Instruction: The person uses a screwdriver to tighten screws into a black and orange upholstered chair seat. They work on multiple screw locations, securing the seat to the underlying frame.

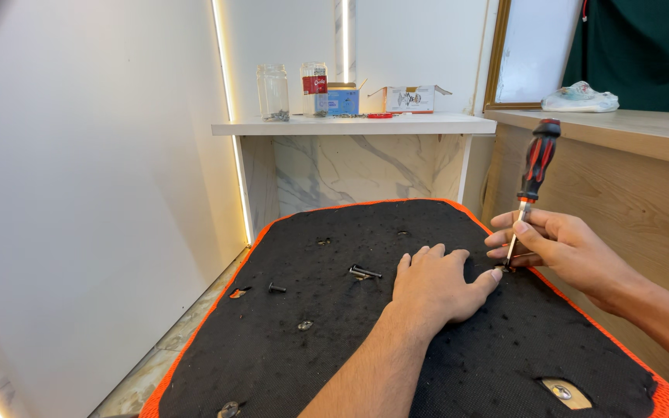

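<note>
A black fabric-covered panel with an orange edge [272,364] lies in front of me. My left hand [435,282] rests flat on it, fingers spread, holding nothing. My right hand [563,248] pinches the metal shaft of a red and black screwdriver [537,166], which stands nearly upright. Its tip meets the fabric at a small fitting [502,268] just beyond my left thumb. Two loose black bolts [364,272] lie left of my left hand, and another bolt [276,289] sits further left.
Metal inserts [304,325] show through holes in the fabric, a larger one [563,392] near the front right. A white shelf [350,124] at the back carries glass jars [273,91] and small boxes [410,98]. A wooden counter [629,166] rises at the right, a white wall at the left.
</note>
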